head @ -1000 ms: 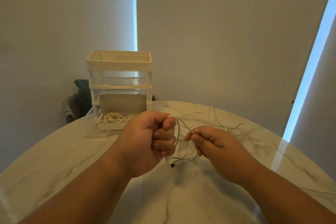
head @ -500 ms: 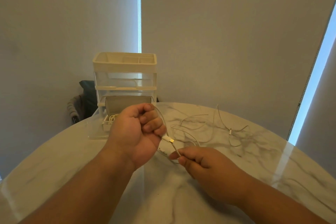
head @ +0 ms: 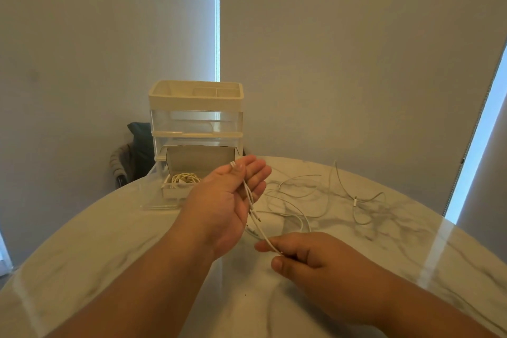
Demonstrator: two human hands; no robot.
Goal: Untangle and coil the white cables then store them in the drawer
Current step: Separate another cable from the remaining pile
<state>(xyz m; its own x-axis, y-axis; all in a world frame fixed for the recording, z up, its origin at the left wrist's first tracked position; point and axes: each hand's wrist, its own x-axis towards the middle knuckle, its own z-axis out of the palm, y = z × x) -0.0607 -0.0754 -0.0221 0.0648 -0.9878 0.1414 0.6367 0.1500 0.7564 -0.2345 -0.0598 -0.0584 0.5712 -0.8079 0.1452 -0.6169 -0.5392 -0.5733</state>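
Stretching the white cable (head: pixel 259 228) straight for coiling, the right hand (head: pixel 310 255) pinches it low while the left hand (head: pixel 227 195) apparently thumb-pins its fold; the open drawer (head: pixel 175 195) waits just beyond.

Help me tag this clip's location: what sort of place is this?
Probably a home, perhaps a dining corner: a round marble-look table, drawn roller blinds, and a small drawer organiser standing on the table.

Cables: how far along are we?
Done: one coil lies in the open drawer. In hand: the left hand and right hand each pinch one cable stretched between them. Left: loose cables sprawl tangled on the table; drawer not yet shut.
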